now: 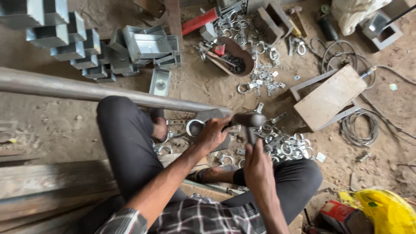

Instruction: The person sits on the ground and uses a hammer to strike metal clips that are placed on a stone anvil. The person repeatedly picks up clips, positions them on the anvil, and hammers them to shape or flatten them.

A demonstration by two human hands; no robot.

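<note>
A hammer (250, 123) is gripped by its handle in the right hand (255, 167), while the left hand (213, 133) is closed on a small metal clamp piece, hardly seen, at the end of the long steel pipe (108, 93), just beside the hammer head. A finger could be struck, since the left hand sits so close to the head. A glancing blow could send the piece among the loose ring clamps (286, 147) on the dirt floor (56, 125).
</note>
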